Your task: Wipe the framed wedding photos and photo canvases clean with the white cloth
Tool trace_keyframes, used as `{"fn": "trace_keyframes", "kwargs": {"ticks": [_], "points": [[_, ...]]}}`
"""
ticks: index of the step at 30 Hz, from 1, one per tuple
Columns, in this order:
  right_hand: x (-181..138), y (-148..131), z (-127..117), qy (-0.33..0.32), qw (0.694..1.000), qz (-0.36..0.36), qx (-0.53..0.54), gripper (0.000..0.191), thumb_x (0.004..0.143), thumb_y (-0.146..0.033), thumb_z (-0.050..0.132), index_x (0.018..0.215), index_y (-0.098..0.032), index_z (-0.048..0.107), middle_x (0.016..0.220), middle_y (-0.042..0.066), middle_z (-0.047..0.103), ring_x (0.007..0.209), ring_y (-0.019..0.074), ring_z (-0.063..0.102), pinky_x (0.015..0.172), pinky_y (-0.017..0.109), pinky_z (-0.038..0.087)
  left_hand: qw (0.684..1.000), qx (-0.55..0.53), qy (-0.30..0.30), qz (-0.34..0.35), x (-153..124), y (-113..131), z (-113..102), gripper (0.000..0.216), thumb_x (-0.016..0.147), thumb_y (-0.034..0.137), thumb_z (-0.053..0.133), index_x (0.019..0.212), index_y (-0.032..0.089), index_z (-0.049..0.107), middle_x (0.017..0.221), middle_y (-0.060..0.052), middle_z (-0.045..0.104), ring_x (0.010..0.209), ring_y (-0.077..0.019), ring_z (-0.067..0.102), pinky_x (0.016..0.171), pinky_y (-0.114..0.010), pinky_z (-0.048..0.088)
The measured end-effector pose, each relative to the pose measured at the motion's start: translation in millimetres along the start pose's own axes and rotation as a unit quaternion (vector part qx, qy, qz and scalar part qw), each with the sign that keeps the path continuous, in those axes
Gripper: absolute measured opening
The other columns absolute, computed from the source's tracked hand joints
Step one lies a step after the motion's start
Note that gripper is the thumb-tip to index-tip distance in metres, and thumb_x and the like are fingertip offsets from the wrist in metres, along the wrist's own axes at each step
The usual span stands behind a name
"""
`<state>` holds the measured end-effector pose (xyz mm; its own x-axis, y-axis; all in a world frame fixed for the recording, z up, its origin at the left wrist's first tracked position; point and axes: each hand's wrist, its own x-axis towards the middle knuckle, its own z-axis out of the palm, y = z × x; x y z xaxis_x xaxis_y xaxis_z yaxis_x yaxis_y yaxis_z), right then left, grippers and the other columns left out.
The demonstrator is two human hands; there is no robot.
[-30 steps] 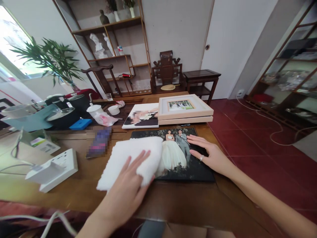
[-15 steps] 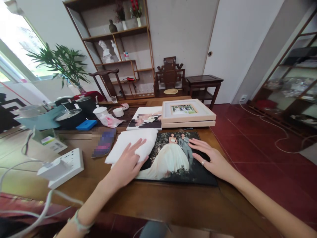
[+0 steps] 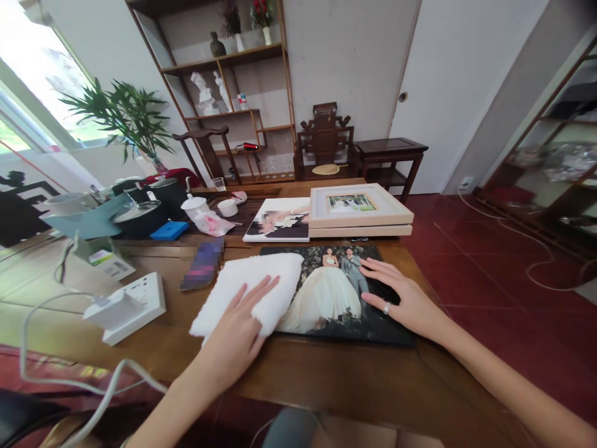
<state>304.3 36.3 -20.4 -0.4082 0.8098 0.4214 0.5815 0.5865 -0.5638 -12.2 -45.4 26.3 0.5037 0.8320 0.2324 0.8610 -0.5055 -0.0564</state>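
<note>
I judge this as wiping: left hand flat-fingered on cloth, right hand splayed on photo, neither grip closed; next stroke wants even pressure.

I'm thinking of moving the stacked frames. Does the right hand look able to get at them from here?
Probably yes: the right hand lies open on the dark photo panel, near the stacked frames, and nothing tall seems to stand between.

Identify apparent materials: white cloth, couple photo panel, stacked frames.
White cloth: probably cotton terry or microfibre, matte; fuzzy surface and edges.
Photo panel: perhaps a board-backed print; flat, smooth-looking face, core material unclear.
Stacked frames: likely wood or wood-look, matte; plain pale-beige sides.
</note>
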Motion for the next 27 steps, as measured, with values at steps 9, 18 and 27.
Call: {"fn": "trace_keyframes", "kwargs": {"ticks": [9, 18, 27], "points": [[0.3, -0.3, -0.3, 0.009, 1.0, -0.004, 0.004, 0.04, 0.081, -0.038, 0.061, 0.118, -0.023, 0.06, 0.132, 0.01, 0.054, 0.126, 0.0292, 0.044, 0.102, 0.055, 0.038, 0.996, 0.082, -0.025, 0.01, 54.9, -29.3, 0.5, 0.035, 0.066, -0.006, 0.036, 0.054, 0.013, 0.063, 0.142, -0.012, 0.041, 0.131, -0.0328, 0.037, 0.106, -0.048, 0.037], [-0.8, 0.7, 0.2, 0.0, 1.0, 0.0, -0.002, 0.042, 0.082, -0.039, 0.059, 0.12, -0.022, 0.059, 0.134, 0.01, 0.052, 0.128, 0.0292, 0.041, 0.104, 0.054, 0.036, 0.999, -0.016, -0.022, 0.044, -2.4, 29.4, -4.6, 0.019, 0.074, 0.015, 0.052, 0.066, 0.016, 0.069, 0.152, -0.007, 0.023, 0.138, -0.0325, 0.022, 0.109, -0.052, 0.027], [-0.8, 2.4, 0.0, -0.009, 1.0, -0.002, -0.002, 0.043, 0.083, -0.04, 0.058, 0.122, -0.021, 0.058, 0.135, 0.01, 0.051, 0.129, 0.028, 0.04, 0.105, 0.053, 0.035, 0.999, 0.015, -0.047, -0.006, 41.7, -8.4, 3.4, 0.039, 0.092, 0.031, 0.041, 0.08, 0.01, 0.071, 0.148, -0.016, 0.029, 0.136, -0.0318, 0.027, 0.109, -0.053, 0.027]]}}
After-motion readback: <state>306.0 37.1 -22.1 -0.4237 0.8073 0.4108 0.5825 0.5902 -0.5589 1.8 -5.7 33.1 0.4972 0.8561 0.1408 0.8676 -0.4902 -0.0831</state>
